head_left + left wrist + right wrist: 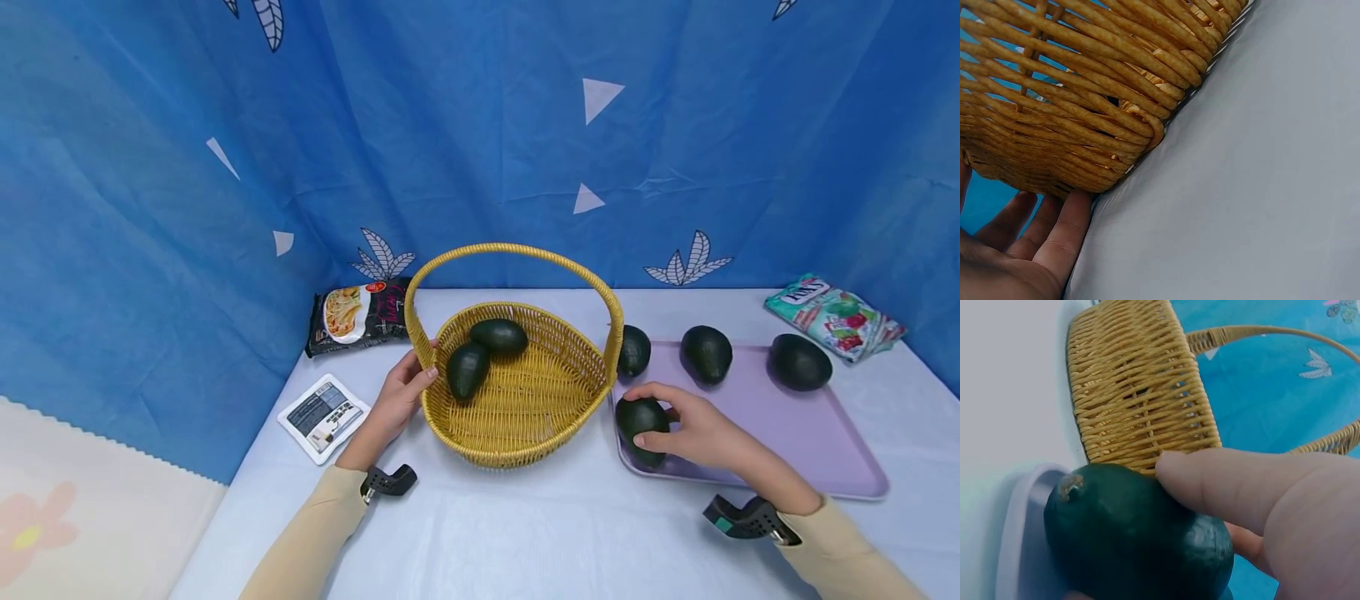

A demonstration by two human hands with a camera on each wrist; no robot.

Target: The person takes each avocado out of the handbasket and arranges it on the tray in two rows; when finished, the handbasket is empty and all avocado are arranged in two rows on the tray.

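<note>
A yellow wicker basket (517, 417) with a tall arched handle stands on the table, two dark green avocados (499, 337) lying at its left inside. My left hand (397, 396) holds the basket's left side, its thumb at the rim by the handle's foot. In the left wrist view, its fingers (1063, 240) touch the outer weave. My right hand (697, 429) grips an avocado (639, 427) between thumb and fingers over the left front corner of a purple tray (795, 450). In the right wrist view this avocado (1129, 531) shows its stem end, close to the basket wall.
On the tray are more avocados (706, 355), one partly behind the basket handle. A black noodle packet (360, 317) and a white labelled pack (324, 418) lie left of the basket. A Fox's candy bag (836, 317) lies behind the tray. Blue curtain (495, 150) backs the table.
</note>
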